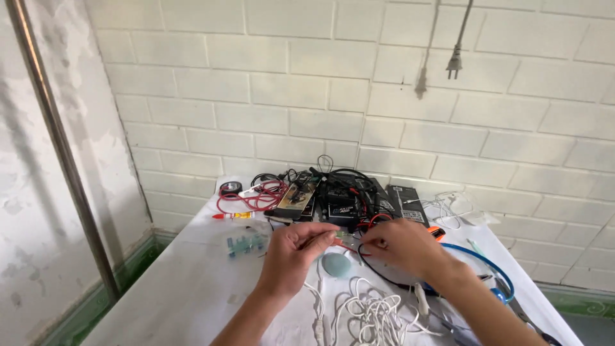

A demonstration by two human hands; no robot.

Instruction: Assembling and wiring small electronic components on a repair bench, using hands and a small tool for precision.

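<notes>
My left hand (296, 253) and my right hand (403, 247) meet over the middle of a white-covered table (186, 288). Between their fingertips they pinch a small greenish part (340, 236) with thin red and black wires running from it. A black cable (375, 272) loops down from under my right hand. A round pale blue disc (336, 264) lies on the table just below the hands. A tangle of white cables (371, 314) sits in front of my wrists.
At the back lie red wire coils (253, 197), a roll of black tape (230, 188), black electronics boxes (343, 204) and a dark flat pack (407, 202). A small tube (234, 216) and a clear bag of blue parts (246, 245) lie left. A blue cable (487, 266) curves right. A plug (454, 63) hangs on the brick wall.
</notes>
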